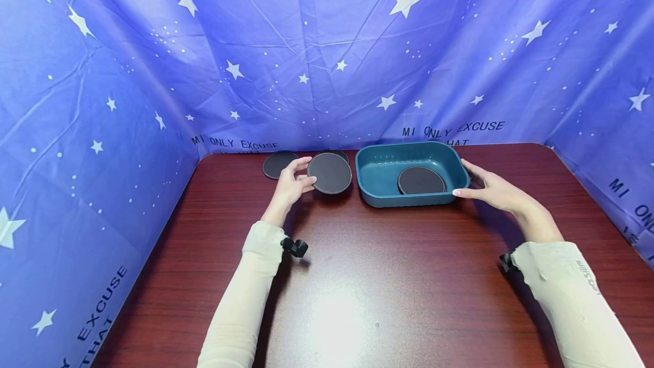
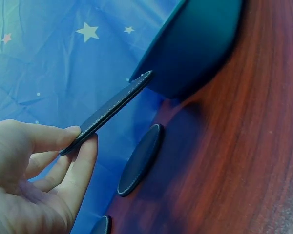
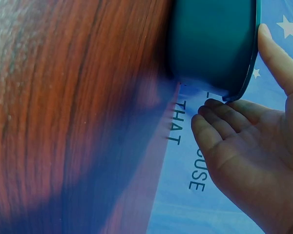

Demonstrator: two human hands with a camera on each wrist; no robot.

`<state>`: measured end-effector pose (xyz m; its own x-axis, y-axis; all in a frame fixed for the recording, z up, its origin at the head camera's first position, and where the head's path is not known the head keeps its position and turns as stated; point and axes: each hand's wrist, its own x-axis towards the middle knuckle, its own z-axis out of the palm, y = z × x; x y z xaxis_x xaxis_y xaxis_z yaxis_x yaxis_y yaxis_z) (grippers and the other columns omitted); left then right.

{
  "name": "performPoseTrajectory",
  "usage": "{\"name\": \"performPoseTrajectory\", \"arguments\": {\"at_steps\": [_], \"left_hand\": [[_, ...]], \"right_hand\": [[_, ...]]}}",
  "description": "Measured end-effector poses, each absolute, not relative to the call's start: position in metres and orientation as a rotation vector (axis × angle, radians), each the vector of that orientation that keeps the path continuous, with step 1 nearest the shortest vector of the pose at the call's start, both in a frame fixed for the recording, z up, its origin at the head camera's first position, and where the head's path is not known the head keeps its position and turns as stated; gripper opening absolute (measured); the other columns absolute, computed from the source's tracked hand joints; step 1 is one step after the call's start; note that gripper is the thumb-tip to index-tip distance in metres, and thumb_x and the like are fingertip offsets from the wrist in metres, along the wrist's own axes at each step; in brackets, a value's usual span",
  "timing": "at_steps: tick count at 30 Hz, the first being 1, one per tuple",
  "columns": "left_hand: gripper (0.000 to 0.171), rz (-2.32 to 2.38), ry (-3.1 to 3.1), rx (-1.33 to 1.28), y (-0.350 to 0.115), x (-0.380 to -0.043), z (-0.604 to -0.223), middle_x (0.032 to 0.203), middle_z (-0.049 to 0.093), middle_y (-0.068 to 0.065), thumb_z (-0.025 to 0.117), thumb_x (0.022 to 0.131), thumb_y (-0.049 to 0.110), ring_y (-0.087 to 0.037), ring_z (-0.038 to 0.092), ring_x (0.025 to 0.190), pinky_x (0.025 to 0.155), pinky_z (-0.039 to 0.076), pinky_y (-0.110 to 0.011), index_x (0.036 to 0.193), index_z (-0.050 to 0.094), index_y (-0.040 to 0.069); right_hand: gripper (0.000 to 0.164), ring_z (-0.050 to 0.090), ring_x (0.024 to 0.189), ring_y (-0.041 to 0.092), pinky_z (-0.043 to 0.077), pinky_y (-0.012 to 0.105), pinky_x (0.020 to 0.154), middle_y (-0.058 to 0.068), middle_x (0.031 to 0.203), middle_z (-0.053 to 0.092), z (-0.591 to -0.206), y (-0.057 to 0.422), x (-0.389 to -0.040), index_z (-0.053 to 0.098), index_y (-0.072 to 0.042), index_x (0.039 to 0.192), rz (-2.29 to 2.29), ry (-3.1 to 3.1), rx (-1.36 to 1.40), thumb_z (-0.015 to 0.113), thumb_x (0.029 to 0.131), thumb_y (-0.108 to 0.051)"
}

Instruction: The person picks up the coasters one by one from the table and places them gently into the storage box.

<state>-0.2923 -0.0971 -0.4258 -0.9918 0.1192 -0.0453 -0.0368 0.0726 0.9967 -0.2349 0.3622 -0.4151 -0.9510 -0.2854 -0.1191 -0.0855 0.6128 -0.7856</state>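
Disc (image 1: 330,174), black and tilted, faces us above the table (image 1: 409,266), pinched by the left hand (image 1: 289,188); beside it we see a teal tub (image 1: 409,200), long axis left to right, its right end touched by the right hand (image 1: 498,191), fingers extended.

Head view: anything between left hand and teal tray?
Yes: the black disc the left hand pinches, in head view; a second disc lies partly behind it.
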Motion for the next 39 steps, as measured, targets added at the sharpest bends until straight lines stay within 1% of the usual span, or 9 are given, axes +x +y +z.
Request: {"name": "performPoseTrajectory", "arguments": {"at_steps": [4,7,10,13,20,22,24,28,39], "left_hand": [[0.061,2.086,2.198,0.108,-0.097,-0.293,-0.422,0.140,0.050,-0.022,0.061,0.088,-0.014,-0.002,0.063,0.080,0.070,0.061,-0.019,0.145,0.047,0.004],[0.061,2.098,2.187,0.118,-0.097,-0.293,-0.419,0.140,0.051,-0.021,0.062,0.089,-0.013,-0.002,0.064,0.080,0.070,0.061,-0.019,0.146,0.047,0.004],[0.061,2.100,2.188,0.124,-0.097,-0.292,-0.416,0.139,0.052,-0.021,0.062,0.089,-0.012,-0.002,0.063,0.080,0.070,0.060,-0.018,0.146,0.047,0.004],[0.061,2.104,2.185,0.131,-0.096,-0.292,-0.414,0.138,0.052,-0.020,0.063,0.089,-0.011,-0.002,0.063,0.081,0.070,0.060,-0.018,0.146,0.047,0.005],[0.060,2.124,2.160,0.160,-0.092,-0.291,-0.408,0.140,0.051,-0.021,0.062,0.091,-0.010,-0.002,0.064,0.082,0.072,0.061,-0.019,0.147,0.046,0.005],[0.060,2.126,2.153,0.162,-0.091,-0.290,-0.406,0.140,0.050,-0.021,0.062,0.091,-0.010,-0.002,0.065,0.083,0.072,0.061,-0.019,0.147,0.046,0.005],[0.060,2.128,2.147,0.171,-0.089,-0.289,-0.404,0.141,0.049,-0.021,0.061,0.091,-0.010,-0.002,0.064,0.083,0.073,0.061,-0.019,0.147,0.045,0.004],[0.059,2.131,2.130,0.183,-0.085,-0.288,-0.400,0.141,0.048,-0.020,0.061,0.091,-0.010,-0.002,0.064,0.083,0.074,0.061,-0.020,0.147,0.046,0.005],[0.059,2.153,2.067,0.234,-0.068,-0.289,-0.397,0.134,0.051,-0.017,0.060,0.091,-0.012,-0.001,0.065,0.083,0.077,0.062,-0.023,0.146,0.047,0.003]], "right_hand": [[0.092,0.026,0.147,0.048,0.034,0.017,0.115,0.026,0.164,0.017,-0.415,0.362,-0.235,0.003,-0.010,0.161,-1.230,2.614,-0.296,0.067,0.096,-0.023],[0.092,0.026,0.147,0.048,0.030,0.040,0.120,0.025,0.164,0.017,-0.415,0.362,-0.235,0.003,-0.011,0.161,-1.223,2.616,-0.298,0.067,0.096,-0.023],[0.092,0.026,0.146,0.048,0.034,0.017,0.115,0.026,0.164,0.017,-0.415,0.362,-0.235,0.004,-0.010,0.161,-1.231,2.618,-0.310,0.067,0.096,-0.022],[0.092,0.028,0.145,0.049,0.031,-0.005,0.092,0.027,0.163,0.019,-0.415,0.362,-0.234,0.005,-0.009,0.161,-1.237,2.622,-0.320,0.068,0.095,-0.022],[0.092,0.028,0.145,0.049,0.030,-0.006,0.089,0.027,0.163,0.019,-0.414,0.362,-0.234,0.005,-0.009,0.161,-1.243,2.617,-0.318,0.068,0.095,-0.022],[0.092,0.027,0.146,0.048,0.034,0.004,0.105,0.026,0.163,0.018,-0.414,0.362,-0.234,0.004,-0.009,0.161,-1.235,2.619,-0.311,0.067,0.095,-0.022],[0.092,0.026,0.146,0.049,0.034,0.026,0.119,0.026,0.163,0.018,-0.414,0.361,-0.234,0.004,-0.009,0.161,-1.231,2.620,-0.306,0.068,0.095,-0.022],[0.093,0.024,0.147,0.050,0.024,0.064,0.116,0.027,0.164,0.016,-0.413,0.361,-0.235,0.003,-0.008,0.161,-1.246,2.610,-0.303,0.068,0.095,-0.021],[0.092,0.022,0.147,0.050,0.022,0.065,0.117,0.027,0.164,0.015,-0.414,0.361,-0.234,0.003,-0.009,0.161,-1.270,2.594,-0.299,0.067,0.096,-0.020]]}}
